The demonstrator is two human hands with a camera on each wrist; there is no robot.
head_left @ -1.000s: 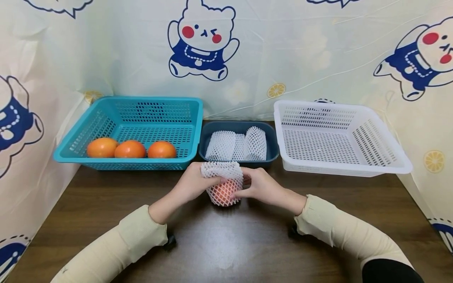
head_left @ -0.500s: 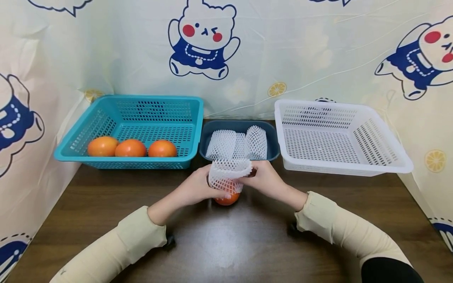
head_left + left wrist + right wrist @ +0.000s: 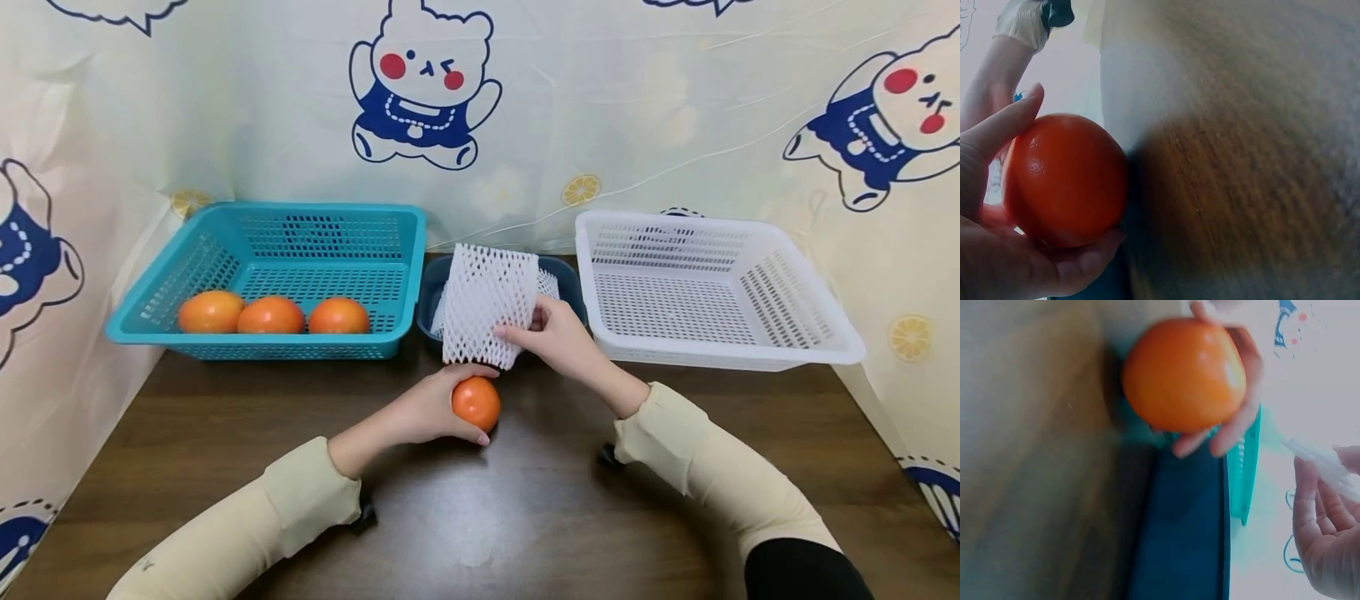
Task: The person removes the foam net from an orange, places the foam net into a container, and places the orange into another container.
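Note:
In the head view my left hand (image 3: 431, 408) holds a smooth, round orange-red fruit (image 3: 477, 405) low over the table, thumb at its near side and fingers at its far side. The bare fruit (image 3: 1069, 181) fills much of the left wrist view. My right hand (image 3: 561, 342) pinches a white foam net sleeve (image 3: 491, 292) by its right side, just beyond the fruit and apart from it. The sleeve hangs flattened and overlaps the dark blue tray (image 3: 566, 279), hiding most of the other net sleeves (image 3: 551, 285) in there.
A teal basket (image 3: 360, 342) on the left has three similar fruits (image 3: 272, 315) along its front. To the right stands a white basket (image 3: 720, 353). Behind them hangs a printed cloth (image 3: 637, 100); everything rests on a brown wooden table (image 3: 480, 517).
The net sleeve came up off the fruit, and my right hand moved it away toward the tray. My left hand now grips the uncovered fruit.

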